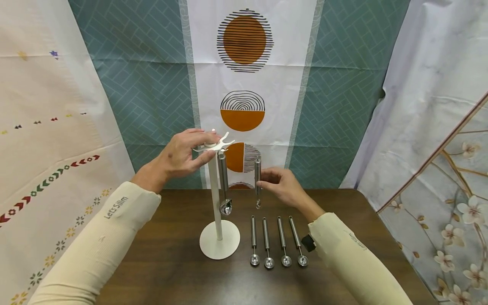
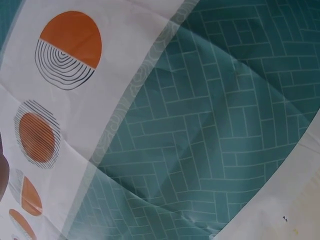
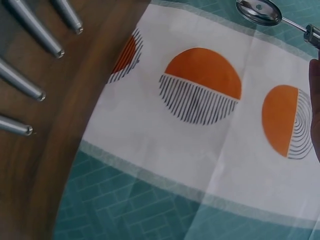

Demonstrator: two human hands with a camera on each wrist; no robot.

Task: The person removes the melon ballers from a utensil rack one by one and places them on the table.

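Observation:
A white hanging stand (image 1: pixel 214 190) rises from a round base, with curved hooks at its top. My left hand (image 1: pixel 187 152) grips that top, thumb below the hook plate and fingers over it. From one hook hangs a steel scoop (image 1: pixel 223 178), bowl down. To its right, apart from the stand, my right hand (image 1: pixel 284 184) pinches the handle of a steel melon baller (image 1: pixel 258 171), held upright with the bowl at the bottom. The right wrist view shows its bowl (image 3: pixel 259 11), which has a small hole. Only an edge of the left hand shows in the left wrist view.
Several similar steel melon ballers (image 1: pixel 282 241) lie in a row on the dark wooden table (image 1: pixel 164 254), right of the stand's base and below my right hand. A patterned cloth (image 1: pixel 152 93) hangs behind the table, with more cloths at both sides.

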